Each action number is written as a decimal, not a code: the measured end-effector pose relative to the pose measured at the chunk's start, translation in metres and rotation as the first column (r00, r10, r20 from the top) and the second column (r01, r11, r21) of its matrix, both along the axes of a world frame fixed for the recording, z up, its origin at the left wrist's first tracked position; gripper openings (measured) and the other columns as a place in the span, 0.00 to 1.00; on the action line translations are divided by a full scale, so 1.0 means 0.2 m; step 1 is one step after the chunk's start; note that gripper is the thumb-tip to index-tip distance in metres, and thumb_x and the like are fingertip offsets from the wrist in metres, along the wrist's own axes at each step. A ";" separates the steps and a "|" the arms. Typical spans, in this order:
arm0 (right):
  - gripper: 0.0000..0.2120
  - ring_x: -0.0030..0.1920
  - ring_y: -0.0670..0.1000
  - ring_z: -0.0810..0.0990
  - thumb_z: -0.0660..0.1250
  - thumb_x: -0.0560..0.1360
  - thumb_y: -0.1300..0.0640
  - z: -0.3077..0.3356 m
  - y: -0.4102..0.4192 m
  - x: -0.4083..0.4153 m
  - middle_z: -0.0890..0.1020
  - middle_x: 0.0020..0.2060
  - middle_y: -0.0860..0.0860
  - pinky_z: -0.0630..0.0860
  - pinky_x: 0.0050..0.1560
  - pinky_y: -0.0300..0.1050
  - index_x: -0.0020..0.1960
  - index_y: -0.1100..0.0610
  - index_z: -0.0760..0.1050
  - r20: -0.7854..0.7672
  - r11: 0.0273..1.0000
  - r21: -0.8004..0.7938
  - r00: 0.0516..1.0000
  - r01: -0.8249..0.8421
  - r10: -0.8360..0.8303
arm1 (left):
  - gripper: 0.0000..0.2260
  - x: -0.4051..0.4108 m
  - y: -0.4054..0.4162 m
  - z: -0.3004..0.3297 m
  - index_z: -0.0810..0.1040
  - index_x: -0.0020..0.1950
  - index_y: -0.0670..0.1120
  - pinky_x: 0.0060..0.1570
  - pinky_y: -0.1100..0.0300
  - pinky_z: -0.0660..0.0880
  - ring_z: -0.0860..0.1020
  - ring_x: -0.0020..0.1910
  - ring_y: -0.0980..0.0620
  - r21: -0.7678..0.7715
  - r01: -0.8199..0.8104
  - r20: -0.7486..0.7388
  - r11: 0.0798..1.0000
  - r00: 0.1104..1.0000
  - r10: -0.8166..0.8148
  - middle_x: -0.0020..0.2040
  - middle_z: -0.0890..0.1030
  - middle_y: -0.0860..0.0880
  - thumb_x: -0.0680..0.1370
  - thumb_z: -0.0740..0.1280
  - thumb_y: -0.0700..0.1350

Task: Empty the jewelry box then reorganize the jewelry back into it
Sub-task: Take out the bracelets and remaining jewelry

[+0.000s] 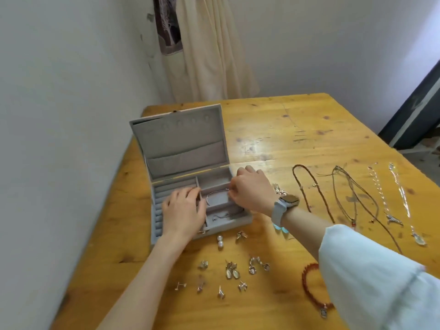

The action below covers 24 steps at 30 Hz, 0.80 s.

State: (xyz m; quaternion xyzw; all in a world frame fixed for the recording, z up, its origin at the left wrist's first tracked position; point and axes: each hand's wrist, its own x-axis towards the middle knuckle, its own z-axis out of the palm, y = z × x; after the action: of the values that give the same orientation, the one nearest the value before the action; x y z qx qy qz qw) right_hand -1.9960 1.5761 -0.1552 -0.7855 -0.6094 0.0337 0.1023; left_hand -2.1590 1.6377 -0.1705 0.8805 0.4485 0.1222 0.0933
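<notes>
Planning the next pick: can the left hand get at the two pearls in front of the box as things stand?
Probably yes. The left hand rests on the jewelry box, and the pearls lie on open table just beside its wrist, with nothing over them.

Soft, even daylight fills the room, bright enough to read everything on the wooden table [273, 144]. A pale glare patch shines on its top just right of the jewelry box [190, 177]. Shadows under the forearms are faint and short. Wide-angle distortion bows the table edges and walls outward. The picture is slightly soft overall, and the small pieces near the box blur.
</notes>
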 end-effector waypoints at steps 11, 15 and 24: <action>0.09 0.53 0.56 0.69 0.59 0.74 0.58 -0.06 0.10 -0.05 0.73 0.50 0.54 0.61 0.53 0.51 0.48 0.57 0.78 0.149 0.992 -0.061 0.984 0.109 -0.099 | 0.18 -0.02 0.00 -0.06 0.68 0.69 0.50 0.67 0.53 0.57 0.64 0.66 0.52 0.040 0.006 0.083 0.999 0.996 -0.009 0.66 0.70 0.52 0.80 0.56 0.50; 0.09 0.51 0.54 0.70 0.59 0.74 0.56 -0.06 0.08 -0.03 0.73 0.47 0.52 0.61 0.52 0.49 0.48 0.56 0.77 -0.054 0.993 0.012 0.992 0.115 -0.114 | 0.18 -0.03 0.00 -0.06 0.67 0.69 0.50 0.68 0.54 0.56 0.63 0.67 0.54 0.033 0.008 0.084 0.999 0.996 -0.010 0.67 0.70 0.52 0.80 0.56 0.51; 0.04 0.40 0.55 0.81 0.63 0.72 0.62 0.23 0.01 -0.05 0.82 0.35 0.53 0.76 0.44 0.49 0.40 0.57 0.73 -0.683 0.980 0.176 0.728 0.095 0.052 | 0.12 -0.03 0.01 -0.01 0.74 0.62 0.47 0.61 0.61 0.68 0.71 0.61 0.55 -0.198 0.084 0.538 0.977 0.842 0.037 0.60 0.75 0.51 0.79 0.60 0.41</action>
State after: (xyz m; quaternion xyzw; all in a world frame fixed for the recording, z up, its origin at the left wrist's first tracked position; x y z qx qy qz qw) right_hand -2.0050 1.5782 -0.1097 -0.7104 -0.5198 0.2585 0.3978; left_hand -2.1647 1.6405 -0.1721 0.8008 0.4038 0.3145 0.3111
